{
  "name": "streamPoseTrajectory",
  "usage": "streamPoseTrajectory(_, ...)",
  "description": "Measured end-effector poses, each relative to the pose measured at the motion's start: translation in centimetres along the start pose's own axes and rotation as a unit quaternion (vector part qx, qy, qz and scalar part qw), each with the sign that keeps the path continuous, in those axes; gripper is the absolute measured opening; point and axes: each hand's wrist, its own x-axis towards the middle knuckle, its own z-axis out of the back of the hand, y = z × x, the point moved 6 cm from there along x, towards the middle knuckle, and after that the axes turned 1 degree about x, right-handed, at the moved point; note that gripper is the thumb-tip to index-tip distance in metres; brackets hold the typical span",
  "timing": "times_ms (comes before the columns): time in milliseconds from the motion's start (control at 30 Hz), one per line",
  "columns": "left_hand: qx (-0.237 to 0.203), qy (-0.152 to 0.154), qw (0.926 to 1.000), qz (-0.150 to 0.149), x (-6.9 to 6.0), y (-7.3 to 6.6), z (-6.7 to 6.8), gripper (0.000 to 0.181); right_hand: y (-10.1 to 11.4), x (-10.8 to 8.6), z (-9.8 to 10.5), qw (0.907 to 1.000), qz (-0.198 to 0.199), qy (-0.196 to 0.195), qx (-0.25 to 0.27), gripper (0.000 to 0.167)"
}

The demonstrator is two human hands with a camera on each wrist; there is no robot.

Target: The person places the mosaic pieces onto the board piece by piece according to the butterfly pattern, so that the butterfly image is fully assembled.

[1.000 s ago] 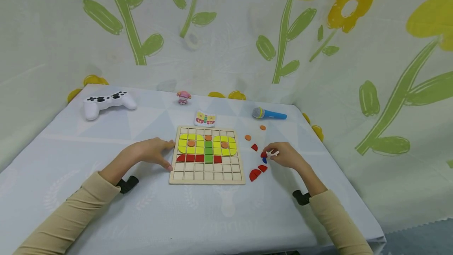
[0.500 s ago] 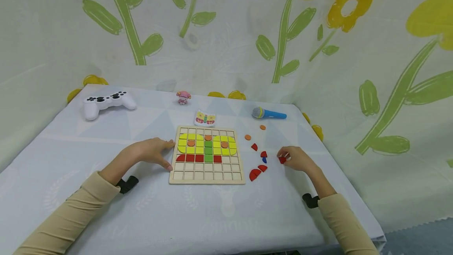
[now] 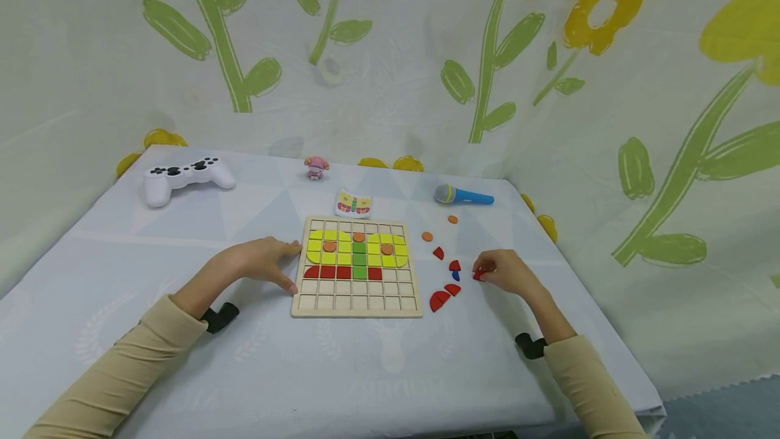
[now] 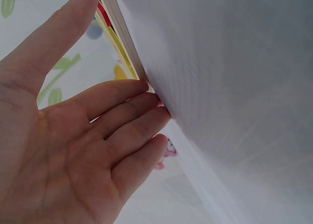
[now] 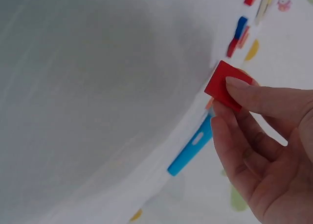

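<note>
A wooden grid board (image 3: 341,303) lies on the table with yellow, orange, green and red tiles set in its cells. My left hand (image 3: 263,264) rests at the board's left edge; in the left wrist view its extended fingers (image 4: 132,87) touch the rim. To the right of the board, my right hand (image 3: 507,271) pinches a red square tile (image 5: 221,85) between thumb and fingers, just above the table. Near it lie a blue piece (image 3: 456,276), a red quarter-round piece (image 3: 453,265) and other red curved pieces (image 3: 439,301).
Behind the board is a small butterfly pattern card (image 3: 353,204). A pink figurine (image 3: 316,167), a white game controller (image 3: 187,179) and a blue toy microphone (image 3: 464,195) stand along the back. Orange discs (image 3: 427,237) lie right of the board.
My right hand has moved right from the loose red and blue pieces, then slightly back left, and now has the red square tile. My left hand stays at the board.
</note>
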Motion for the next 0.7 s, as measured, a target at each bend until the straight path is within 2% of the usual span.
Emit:
streamPoseTrajectory(267, 0.000, -0.002, 1.0000, 0.004, 0.0, 0.0, 0.1, 0.094, 4.3, 0.3, -0.1, 0.9980, 0.051, -0.034, 0.016, 0.017)
streamPoseTrajectory(700, -0.006, -0.004, 1.0000, 0.006, -0.1, 0.0, 0.0, 0.094, 9.4, 2.1, -2.5, 0.9912, 0.105, -0.029, 0.075, 0.018)
